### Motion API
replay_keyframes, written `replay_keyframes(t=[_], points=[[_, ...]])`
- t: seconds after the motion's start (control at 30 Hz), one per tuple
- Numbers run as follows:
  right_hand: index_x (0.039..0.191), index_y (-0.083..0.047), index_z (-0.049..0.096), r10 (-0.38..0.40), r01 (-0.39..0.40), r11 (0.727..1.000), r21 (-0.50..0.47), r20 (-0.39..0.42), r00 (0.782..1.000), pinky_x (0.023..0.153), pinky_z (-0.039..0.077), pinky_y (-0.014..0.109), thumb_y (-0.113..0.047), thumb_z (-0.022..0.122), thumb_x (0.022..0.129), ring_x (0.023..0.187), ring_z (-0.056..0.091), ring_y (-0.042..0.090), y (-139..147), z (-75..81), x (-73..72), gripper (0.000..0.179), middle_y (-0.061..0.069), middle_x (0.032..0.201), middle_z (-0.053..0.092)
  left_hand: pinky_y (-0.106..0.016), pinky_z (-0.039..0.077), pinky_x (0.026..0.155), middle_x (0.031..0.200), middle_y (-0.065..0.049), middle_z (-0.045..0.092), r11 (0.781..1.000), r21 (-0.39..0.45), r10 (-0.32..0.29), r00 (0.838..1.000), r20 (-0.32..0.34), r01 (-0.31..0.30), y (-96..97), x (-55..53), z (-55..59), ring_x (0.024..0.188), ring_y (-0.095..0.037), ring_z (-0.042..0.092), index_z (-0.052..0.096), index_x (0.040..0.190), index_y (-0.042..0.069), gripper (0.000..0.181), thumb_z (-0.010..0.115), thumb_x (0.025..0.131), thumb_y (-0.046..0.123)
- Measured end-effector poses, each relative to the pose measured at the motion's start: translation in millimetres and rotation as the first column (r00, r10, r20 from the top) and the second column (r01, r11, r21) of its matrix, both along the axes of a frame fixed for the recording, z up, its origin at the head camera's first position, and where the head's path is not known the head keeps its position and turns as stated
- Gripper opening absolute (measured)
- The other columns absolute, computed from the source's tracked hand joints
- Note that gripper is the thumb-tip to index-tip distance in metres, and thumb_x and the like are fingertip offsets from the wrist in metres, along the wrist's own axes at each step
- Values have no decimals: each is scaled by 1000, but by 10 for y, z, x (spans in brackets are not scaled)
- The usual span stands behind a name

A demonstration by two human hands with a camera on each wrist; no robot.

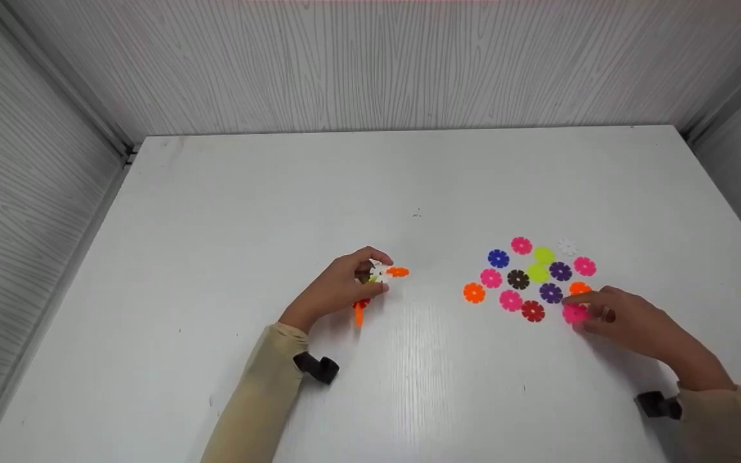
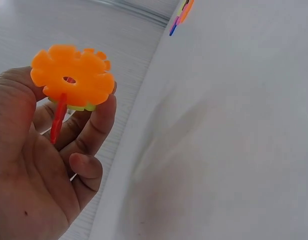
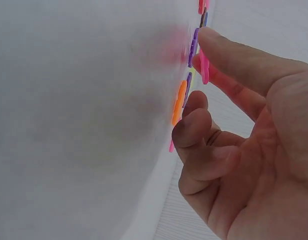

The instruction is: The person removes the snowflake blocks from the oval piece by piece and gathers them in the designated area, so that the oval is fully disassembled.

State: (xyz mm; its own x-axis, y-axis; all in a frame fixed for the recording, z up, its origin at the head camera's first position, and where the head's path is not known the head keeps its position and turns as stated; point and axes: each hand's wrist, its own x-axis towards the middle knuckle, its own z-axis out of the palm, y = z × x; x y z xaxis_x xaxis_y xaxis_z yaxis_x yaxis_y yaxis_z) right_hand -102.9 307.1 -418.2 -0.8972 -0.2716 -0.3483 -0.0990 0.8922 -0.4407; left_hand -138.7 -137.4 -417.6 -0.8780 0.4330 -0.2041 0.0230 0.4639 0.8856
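Note:
My left hand (image 1: 335, 289) grips a cluster of interlocked notched discs above the table. The cluster includes a white disc (image 1: 378, 272), an orange disc (image 1: 399, 272) jutting right, and another orange one (image 1: 359, 315) below. In the left wrist view, an orange disc (image 2: 91, 82) faces the camera, with a red disc (image 2: 58, 122) slotted edge-on into it and a yellow-green one partly hidden behind. Thumb and index finger of my right hand (image 1: 631, 325) pinch a pink disc (image 3: 204, 67), at the near right edge of the loose discs.
Loose notched discs lie flat right of centre, among them a blue disc (image 1: 498, 258), a black disc (image 1: 518, 279), a red disc (image 1: 533, 311) and a white disc (image 1: 568, 246). They lie on a white table (image 1: 248, 212) with grey wood-grain panels (image 1: 370, 64) behind and at the sides.

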Motion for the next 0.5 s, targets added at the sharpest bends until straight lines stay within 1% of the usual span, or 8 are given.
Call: replay_keyframes(t=[0.13, 0.23, 0.4, 0.5], points=[[132, -11, 58, -3, 3, 1000, 6, 17, 1000, 63, 47, 28, -21, 68, 88, 88, 52, 22, -16, 0, -4, 46, 7, 96, 59, -26, 45, 68, 77, 0, 55, 1000, -1, -14, 1000, -20, 14, 10, -17, -19, 66, -13, 51, 57, 123, 23, 36, 67, 88, 19], [132, -11, 58, 3, -3, 1000, 7, 13, 1000, 62, 47, 27, -20, 68, 88, 87, 53, 21, -25, 16, -2, 46, 6, 95, 59, -26, 44, 68, 77, 0, 55, 1000, 3, -20, 999, -35, 20, 10, -23, -25, 66, -14, 51, 57, 123, 21, 37, 68, 88, 18], [133, -12, 56, 15, -15, 1000, -15, -8, 1000, 57, 45, 26, -19, 69, 87, 82, 51, 19, -37, 65, 8, 48, 4, 89, 58, -26, 44, 68, 75, 0, 54, 1000, -5, -14, 999, -48, 14, 19, -6, 6, 65, -13, 50, 57, 123, 20, 37, 68, 88, 16], [133, -11, 56, 9, -11, 1000, -28, -42, 999, 55, 44, 25, -18, 68, 87, 79, 51, 18, -58, 107, 23, 48, 3, 86, 59, -25, 43, 67, 73, 1, 52, 1000, -23, -15, 998, -61, 14, 28, 1, 19, 63, -12, 49, 58, 123, 19, 37, 68, 88, 16]])
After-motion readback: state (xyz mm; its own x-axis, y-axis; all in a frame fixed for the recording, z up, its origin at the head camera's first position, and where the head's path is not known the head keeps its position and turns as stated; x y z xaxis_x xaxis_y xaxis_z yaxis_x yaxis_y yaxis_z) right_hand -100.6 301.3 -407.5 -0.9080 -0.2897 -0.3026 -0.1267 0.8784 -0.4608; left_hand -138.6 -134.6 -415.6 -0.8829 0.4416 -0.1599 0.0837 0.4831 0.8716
